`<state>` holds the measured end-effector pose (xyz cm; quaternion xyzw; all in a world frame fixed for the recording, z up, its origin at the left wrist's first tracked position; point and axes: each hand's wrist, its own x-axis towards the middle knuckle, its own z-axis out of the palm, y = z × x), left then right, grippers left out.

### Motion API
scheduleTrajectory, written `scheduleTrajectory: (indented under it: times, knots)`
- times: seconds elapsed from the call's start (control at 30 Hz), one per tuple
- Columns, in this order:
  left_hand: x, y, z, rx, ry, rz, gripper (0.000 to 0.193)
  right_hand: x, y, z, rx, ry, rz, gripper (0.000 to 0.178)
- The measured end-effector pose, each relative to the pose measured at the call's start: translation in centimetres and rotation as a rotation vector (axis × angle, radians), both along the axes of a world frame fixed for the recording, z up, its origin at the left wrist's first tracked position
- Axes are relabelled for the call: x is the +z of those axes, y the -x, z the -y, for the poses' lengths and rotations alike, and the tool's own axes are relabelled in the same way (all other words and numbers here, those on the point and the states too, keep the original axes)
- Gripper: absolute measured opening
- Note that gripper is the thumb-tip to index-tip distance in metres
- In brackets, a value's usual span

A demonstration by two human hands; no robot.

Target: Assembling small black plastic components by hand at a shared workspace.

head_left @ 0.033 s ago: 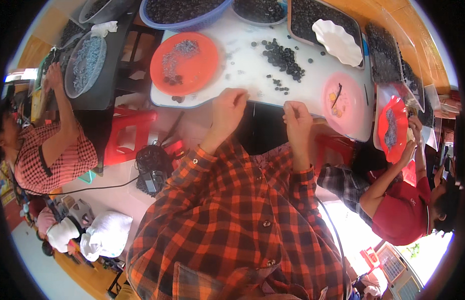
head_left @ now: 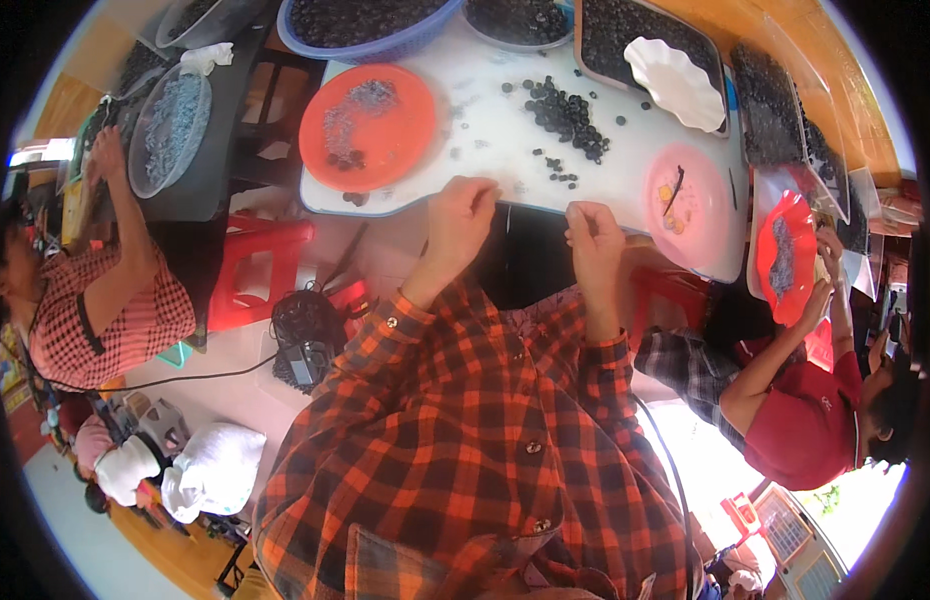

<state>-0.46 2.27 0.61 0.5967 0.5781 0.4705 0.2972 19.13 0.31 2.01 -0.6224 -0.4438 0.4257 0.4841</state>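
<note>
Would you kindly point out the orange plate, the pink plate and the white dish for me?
orange plate point(head_left: 385, 140): head view, bare right part of its face.
pink plate point(head_left: 700, 215): head view, bare lower right part of its face.
white dish point(head_left: 675, 85): head view, middle of its inside.

Small dark round berries point(head_left: 565, 115) lie scattered on the white table point(head_left: 485, 130).

Small sorting workshop: white table point(head_left: 505, 140) upper centre, trays and basins of dark berries point(head_left: 565, 110), several seated workers, plastic stools point(head_left: 250, 275).
</note>
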Motion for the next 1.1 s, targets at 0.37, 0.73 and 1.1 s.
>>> scheduleTrajectory:
  times: [0.37, 0.73, 1.1]
  knots:
    - [-0.3, -0.7, -0.8, -0.028, -0.121, -0.185, 0.012, 0.2, 4.3, -1.5, 0.094, -0.34, 0.603, 0.01]
    - [-0.3, -0.8, -0.8, -0.001, -0.115, -0.182, 0.01, -0.6, 5.4, -2.3, 0.075, -0.362, 0.787, 0.01]
    - [0.7, -1.8, -1.5, -0.062, -0.116, -0.134, 0.01, -0.8, 4.1, -1.5, 0.076, -0.322, 0.668, 0.01]
